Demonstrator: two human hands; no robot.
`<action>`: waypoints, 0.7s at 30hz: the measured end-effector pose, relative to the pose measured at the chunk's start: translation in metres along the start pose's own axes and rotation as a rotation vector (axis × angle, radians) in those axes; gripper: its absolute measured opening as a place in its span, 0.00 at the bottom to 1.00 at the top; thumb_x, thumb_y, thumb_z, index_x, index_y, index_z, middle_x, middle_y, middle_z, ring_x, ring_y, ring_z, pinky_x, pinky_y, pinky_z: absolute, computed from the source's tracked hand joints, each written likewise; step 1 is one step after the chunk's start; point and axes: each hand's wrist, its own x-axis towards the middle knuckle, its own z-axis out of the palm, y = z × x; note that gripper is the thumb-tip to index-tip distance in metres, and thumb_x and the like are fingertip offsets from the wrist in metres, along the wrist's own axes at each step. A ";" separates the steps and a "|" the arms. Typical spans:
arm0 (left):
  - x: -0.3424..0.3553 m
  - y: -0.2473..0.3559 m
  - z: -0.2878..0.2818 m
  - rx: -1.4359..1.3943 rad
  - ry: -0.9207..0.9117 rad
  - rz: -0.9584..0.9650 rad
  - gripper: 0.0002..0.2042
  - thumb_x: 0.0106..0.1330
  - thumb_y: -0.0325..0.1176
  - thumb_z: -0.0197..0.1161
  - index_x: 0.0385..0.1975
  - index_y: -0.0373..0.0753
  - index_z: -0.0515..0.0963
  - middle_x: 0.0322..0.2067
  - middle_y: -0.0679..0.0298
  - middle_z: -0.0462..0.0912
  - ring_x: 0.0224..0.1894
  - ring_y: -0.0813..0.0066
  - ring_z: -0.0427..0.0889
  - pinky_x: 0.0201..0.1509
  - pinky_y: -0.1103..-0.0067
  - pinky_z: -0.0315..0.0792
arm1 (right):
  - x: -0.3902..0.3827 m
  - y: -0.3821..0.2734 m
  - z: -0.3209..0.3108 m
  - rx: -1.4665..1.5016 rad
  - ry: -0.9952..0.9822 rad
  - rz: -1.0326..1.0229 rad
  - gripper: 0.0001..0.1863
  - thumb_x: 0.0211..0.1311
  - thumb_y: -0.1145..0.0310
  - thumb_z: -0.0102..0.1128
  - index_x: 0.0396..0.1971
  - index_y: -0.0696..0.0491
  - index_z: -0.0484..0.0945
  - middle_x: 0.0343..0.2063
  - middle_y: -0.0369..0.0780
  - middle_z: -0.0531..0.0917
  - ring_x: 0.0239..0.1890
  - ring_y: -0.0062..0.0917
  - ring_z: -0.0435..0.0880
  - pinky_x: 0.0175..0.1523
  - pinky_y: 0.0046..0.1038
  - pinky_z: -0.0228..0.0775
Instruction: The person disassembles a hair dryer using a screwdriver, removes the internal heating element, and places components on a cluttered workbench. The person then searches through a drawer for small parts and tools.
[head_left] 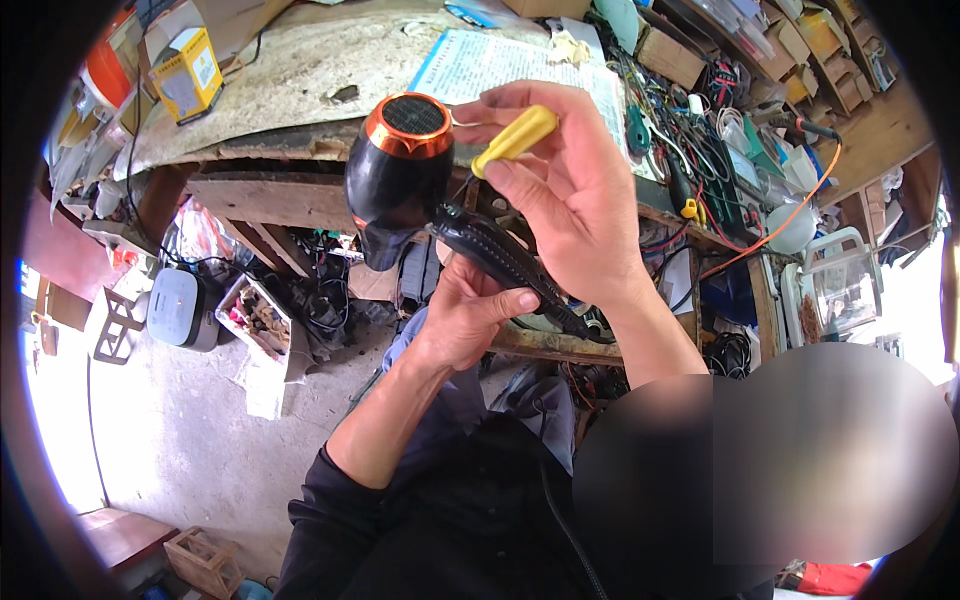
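A cluttered workbench spreads across the top, and at its front edge a black hair dryer with a coppery ring is held up, the left hand closed around its handle. The right hand pinches a yellow-handled screwdriver between thumb and fingers, shaft aimed at the joint of handle and barrel. The dryer looks assembled; work there seems under way, though whether it's loosening or tightening, and how much remains, cannot be told.

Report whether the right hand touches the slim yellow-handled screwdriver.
Touching: the head view shows the right hand with its thumb against the yellow-handled screwdriver.
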 end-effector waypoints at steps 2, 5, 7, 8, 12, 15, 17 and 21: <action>0.000 0.002 0.005 -0.005 -0.009 0.030 0.32 0.60 0.13 0.70 0.65 0.37 0.68 0.54 0.60 0.83 0.57 0.69 0.83 0.64 0.69 0.78 | 0.000 -0.002 0.001 -0.043 0.059 0.077 0.26 0.67 0.81 0.64 0.64 0.58 0.69 0.48 0.47 0.86 0.54 0.25 0.86 0.56 0.26 0.79; -0.001 0.003 0.008 -0.009 0.000 0.046 0.30 0.61 0.13 0.70 0.63 0.36 0.70 0.54 0.58 0.84 0.57 0.67 0.83 0.65 0.67 0.78 | 0.006 -0.016 0.003 -0.393 0.070 0.079 0.34 0.64 0.78 0.69 0.69 0.54 0.67 0.44 0.44 0.87 0.48 0.23 0.88 0.51 0.26 0.81; 0.000 0.005 0.009 -0.006 0.002 0.029 0.29 0.61 0.13 0.70 0.63 0.35 0.70 0.53 0.58 0.84 0.58 0.66 0.83 0.65 0.67 0.78 | 0.009 0.000 0.005 -0.366 0.123 -0.109 0.36 0.61 0.76 0.72 0.69 0.54 0.68 0.39 0.42 0.88 0.39 0.20 0.88 0.45 0.23 0.82; 0.000 0.005 0.008 0.000 0.002 0.014 0.29 0.61 0.13 0.69 0.62 0.35 0.71 0.53 0.57 0.84 0.57 0.65 0.83 0.65 0.66 0.78 | 0.010 0.007 0.006 -0.352 0.149 -0.203 0.38 0.60 0.76 0.74 0.69 0.53 0.68 0.37 0.40 0.89 0.35 0.19 0.89 0.42 0.22 0.82; 0.000 0.006 0.002 0.034 0.010 0.005 0.28 0.61 0.13 0.69 0.62 0.34 0.71 0.52 0.56 0.85 0.57 0.64 0.84 0.66 0.65 0.77 | 0.010 -0.011 0.007 -0.380 0.116 0.150 0.33 0.65 0.78 0.67 0.69 0.53 0.69 0.46 0.44 0.87 0.48 0.21 0.86 0.51 0.26 0.80; -0.002 0.005 0.005 0.006 0.001 0.011 0.29 0.61 0.12 0.68 0.62 0.35 0.70 0.53 0.56 0.84 0.57 0.64 0.84 0.67 0.66 0.77 | 0.017 0.007 0.006 -0.441 0.154 -0.154 0.34 0.59 0.74 0.73 0.66 0.54 0.71 0.35 0.43 0.86 0.36 0.29 0.88 0.41 0.29 0.80; 0.001 0.005 0.000 0.053 -0.095 0.025 0.30 0.61 0.12 0.68 0.63 0.36 0.69 0.53 0.57 0.84 0.57 0.65 0.84 0.67 0.66 0.76 | 0.013 0.013 0.005 -0.410 0.169 -0.162 0.34 0.59 0.73 0.74 0.66 0.53 0.72 0.33 0.43 0.86 0.34 0.30 0.88 0.39 0.30 0.79; 0.000 0.001 0.000 0.042 0.032 0.022 0.30 0.62 0.13 0.68 0.64 0.37 0.69 0.54 0.59 0.83 0.57 0.67 0.83 0.66 0.67 0.77 | 0.004 -0.006 0.006 -0.584 0.130 -0.042 0.31 0.65 0.78 0.67 0.68 0.54 0.70 0.40 0.43 0.88 0.42 0.26 0.89 0.48 0.29 0.81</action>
